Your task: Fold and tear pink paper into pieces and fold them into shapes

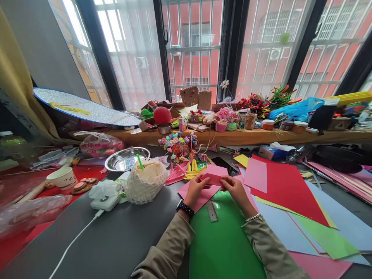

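Observation:
Between my hands is a folded piece of pink paper (215, 179), held up just above the table. My left hand (197, 190) grips its left side, wearing a black dotted watch band at the wrist. My right hand (235, 190) pinches its right side between thumb and fingers. Below them a larger pink sheet (202, 198) lies partly under my left hand. A short ruler (212, 211) rests at the top of a green sheet (223, 244). Green-handled scissors (201, 166) lie behind the hands, partly hidden among yellow and pink paper strips.
To the right spread coloured sheets, with a large red one (286, 186) on top. At left stand a coconut in white netting (147, 186), a steel plate (127, 159), a paper cup (62, 178) and a white charger (105, 199) with a cable. Craft flowers (178, 144) stand by the crowded window ledge.

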Demonstrator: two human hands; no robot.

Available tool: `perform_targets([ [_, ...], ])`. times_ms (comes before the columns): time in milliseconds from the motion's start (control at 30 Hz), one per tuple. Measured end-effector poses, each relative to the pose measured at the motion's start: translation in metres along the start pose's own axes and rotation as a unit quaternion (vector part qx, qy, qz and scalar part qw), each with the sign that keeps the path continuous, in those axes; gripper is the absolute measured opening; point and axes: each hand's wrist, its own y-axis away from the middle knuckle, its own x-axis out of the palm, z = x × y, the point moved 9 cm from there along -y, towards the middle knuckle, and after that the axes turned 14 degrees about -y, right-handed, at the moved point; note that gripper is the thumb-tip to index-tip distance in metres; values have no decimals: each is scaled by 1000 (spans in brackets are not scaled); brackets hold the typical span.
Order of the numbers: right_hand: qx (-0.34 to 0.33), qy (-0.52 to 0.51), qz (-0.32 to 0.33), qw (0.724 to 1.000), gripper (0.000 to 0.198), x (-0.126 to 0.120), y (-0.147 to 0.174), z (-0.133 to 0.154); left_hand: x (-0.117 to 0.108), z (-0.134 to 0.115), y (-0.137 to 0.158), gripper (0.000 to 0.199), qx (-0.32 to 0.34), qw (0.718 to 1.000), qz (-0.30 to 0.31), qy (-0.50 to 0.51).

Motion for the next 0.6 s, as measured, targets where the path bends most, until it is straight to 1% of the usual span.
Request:
perform_targets([
  [233,17,-45,-12,999,31,-1,0,-1,0,3,-1,28,4,1000,6,25],
  [500,35,-68,8,997,28,4,3,-1,6,-1,3,22,-2,999,30,19],
  [600,33,-66,7,997,24,4,3,0,7,-3,6,19,-6,999,34,16],
])
